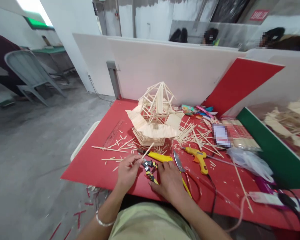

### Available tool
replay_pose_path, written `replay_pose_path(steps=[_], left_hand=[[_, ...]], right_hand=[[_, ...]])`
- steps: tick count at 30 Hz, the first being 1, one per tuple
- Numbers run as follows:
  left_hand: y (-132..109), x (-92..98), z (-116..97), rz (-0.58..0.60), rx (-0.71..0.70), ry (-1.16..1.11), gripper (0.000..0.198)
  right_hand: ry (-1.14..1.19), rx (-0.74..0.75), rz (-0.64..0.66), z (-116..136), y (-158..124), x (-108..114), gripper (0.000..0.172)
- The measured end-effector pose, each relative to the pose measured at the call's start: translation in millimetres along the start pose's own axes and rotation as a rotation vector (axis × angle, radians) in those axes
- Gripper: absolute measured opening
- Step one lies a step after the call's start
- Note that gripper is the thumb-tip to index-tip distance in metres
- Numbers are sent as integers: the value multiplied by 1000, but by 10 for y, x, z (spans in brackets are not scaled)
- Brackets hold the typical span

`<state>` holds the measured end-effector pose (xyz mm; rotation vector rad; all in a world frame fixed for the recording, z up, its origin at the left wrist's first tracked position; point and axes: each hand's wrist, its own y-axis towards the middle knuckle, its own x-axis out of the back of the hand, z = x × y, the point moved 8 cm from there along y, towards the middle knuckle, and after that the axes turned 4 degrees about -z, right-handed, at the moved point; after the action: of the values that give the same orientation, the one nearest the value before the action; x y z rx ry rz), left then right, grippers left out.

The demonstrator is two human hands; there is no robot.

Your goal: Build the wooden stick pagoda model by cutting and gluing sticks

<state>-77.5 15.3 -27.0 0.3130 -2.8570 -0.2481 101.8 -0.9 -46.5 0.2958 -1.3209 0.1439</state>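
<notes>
My left hand point(128, 170) pinches a thin wooden stick point(148, 150) between thumb and fingers, its free end pointing up and right. Just beside those fingertips are the jaws of small black-and-yellow cutting pliers point(150, 170), whose handles are spread. My right hand point(170, 180) is curled around the handles, thumb at the near one and fingers at the far one. Beyond both hands stands a pavilion-like model point(155, 130) built of wooden sticks, with a flared lower roof and an open-framed peak. A yellow utility knife point(161, 156) lies between the model and my hands.
Right of my hands lie scissors point(178, 161) and a yellow glue gun point(198, 158) with its cord. Loose sticks point(197, 136) and offcuts litter the red tabletop point(90, 170). A ruler point(113, 133) lies left, a plastic bag point(250, 163) right. White boards point(150, 63) rise behind.
</notes>
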Motion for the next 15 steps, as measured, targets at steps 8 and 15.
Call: replay_pose_path(steps=[8,15], left_hand=[[55,272,40,-111,74,-57,18],[104,46,2,-4,121,-179,23]], right_hand=[[907,-136,313,-308,-296,-66,35],[1219,-219,420,-228,-573,107,37]])
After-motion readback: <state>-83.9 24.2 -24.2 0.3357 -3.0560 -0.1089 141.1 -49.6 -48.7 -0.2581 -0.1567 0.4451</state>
